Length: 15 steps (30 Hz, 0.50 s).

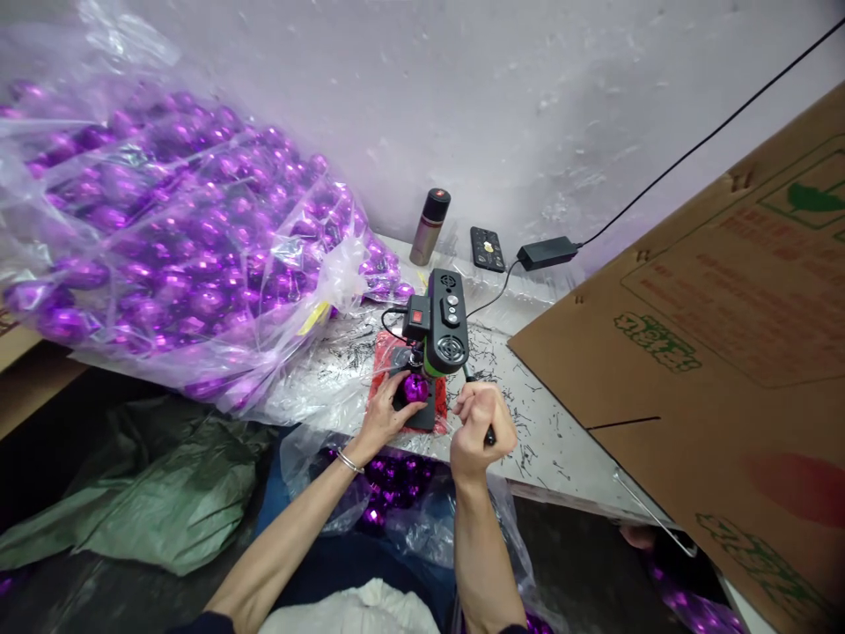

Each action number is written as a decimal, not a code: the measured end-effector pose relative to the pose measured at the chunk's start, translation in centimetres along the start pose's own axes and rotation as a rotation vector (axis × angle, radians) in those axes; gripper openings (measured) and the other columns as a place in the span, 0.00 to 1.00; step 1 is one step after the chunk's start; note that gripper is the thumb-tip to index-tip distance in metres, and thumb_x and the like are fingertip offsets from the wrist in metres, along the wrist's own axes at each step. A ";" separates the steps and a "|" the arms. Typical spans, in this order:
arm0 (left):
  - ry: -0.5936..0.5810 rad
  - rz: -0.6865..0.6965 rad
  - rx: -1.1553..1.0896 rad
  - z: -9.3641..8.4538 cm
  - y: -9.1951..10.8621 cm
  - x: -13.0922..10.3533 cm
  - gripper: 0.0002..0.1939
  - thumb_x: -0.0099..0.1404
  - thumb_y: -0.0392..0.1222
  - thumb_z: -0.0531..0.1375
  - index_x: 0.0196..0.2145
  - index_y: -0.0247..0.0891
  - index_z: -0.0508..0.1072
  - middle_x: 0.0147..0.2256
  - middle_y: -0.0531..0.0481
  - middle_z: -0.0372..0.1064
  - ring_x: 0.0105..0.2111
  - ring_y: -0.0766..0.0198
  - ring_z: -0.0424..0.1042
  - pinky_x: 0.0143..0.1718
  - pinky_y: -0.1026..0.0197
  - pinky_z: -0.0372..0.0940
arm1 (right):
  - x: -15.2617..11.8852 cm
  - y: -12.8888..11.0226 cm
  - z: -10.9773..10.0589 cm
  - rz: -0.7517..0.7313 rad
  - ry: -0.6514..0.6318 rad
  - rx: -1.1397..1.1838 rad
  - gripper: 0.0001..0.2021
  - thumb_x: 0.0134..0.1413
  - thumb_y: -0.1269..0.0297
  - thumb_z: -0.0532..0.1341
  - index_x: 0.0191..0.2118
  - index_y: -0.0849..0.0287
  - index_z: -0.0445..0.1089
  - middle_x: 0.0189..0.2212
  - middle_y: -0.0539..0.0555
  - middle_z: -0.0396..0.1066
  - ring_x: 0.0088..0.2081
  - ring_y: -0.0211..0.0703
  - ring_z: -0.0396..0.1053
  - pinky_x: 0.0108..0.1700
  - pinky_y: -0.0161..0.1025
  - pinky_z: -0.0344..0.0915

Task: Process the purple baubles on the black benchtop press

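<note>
A small black bench machine (pixel 449 321) with a red switch stands on the table over a red sheet (pixel 440 414). My left hand (pixel 386 412) holds a shiny purple ball (pixel 415 387) between thumb and fingers, just under the machine's head. At the machine's right side my right hand (pixel 484 423) is wrapped round a black lever handle (pixel 489 436). More purple balls (pixel 396 480) lie in clear plastic on my lap.
A big clear bag of purple balls (pixel 178 238) fills the left. Behind the machine are a spray can (pixel 429 227), a phone (pixel 487 249) and a power adapter (pixel 547 253). Thin black bits litter the tabletop (pixel 551 440). A large cardboard box (pixel 713 326) stands at right.
</note>
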<state>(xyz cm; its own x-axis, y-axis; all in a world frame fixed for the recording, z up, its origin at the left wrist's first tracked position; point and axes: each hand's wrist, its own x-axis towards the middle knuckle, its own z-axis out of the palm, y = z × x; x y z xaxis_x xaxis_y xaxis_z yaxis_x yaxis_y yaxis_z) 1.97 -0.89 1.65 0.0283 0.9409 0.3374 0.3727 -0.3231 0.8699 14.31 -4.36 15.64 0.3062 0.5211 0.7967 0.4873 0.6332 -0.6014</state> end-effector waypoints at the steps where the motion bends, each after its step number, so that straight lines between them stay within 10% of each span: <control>1: 0.018 -0.013 -0.024 -0.2 0.4 -0.6 0.29 0.67 0.48 0.72 0.62 0.41 0.71 0.58 0.39 0.79 0.58 0.48 0.79 0.61 0.45 0.74 | 0.1 -0.1 0.1 -0.002 0.010 0.001 0.20 0.73 0.71 0.54 0.26 0.55 0.61 0.22 0.47 0.62 0.26 0.37 0.66 0.29 0.38 0.61; 6: 0.052 0.003 -0.031 -3.1 1.5 -6.6 0.28 0.73 0.46 0.66 0.67 0.42 0.67 0.60 0.38 0.76 0.58 0.51 0.80 0.59 0.48 0.76 | -0.5 0.2 0.2 -0.012 0.012 -0.046 0.21 0.74 0.68 0.54 0.25 0.55 0.62 0.22 0.48 0.63 0.27 0.39 0.67 0.30 0.40 0.61; 11: -0.294 0.270 0.150 -6.6 -0.7 -13.5 0.36 0.67 0.53 0.73 0.68 0.45 0.69 0.62 0.34 0.75 0.62 0.43 0.77 0.61 0.41 0.76 | -1.0 0.4 0.2 -0.014 0.017 -0.046 0.21 0.74 0.68 0.54 0.25 0.54 0.61 0.22 0.47 0.63 0.27 0.39 0.67 0.30 0.40 0.61; 15: -0.231 0.310 0.205 -7.3 -1.4 -13.5 0.29 0.73 0.53 0.67 0.67 0.44 0.71 0.62 0.34 0.76 0.61 0.45 0.78 0.59 0.43 0.78 | -1.0 0.5 0.5 -0.016 0.034 -0.023 0.21 0.74 0.68 0.54 0.25 0.55 0.62 0.22 0.47 0.63 0.27 0.38 0.67 0.31 0.40 0.61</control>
<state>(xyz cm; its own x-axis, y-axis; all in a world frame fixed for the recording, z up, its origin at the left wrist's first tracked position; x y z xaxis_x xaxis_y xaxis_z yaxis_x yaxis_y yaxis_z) -5.68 -13.94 -1.47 0.3657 0.8082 0.4616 0.4896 -0.5888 0.6431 13.86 -4.30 14.51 0.3254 0.4911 0.8080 0.5112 0.6275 -0.5873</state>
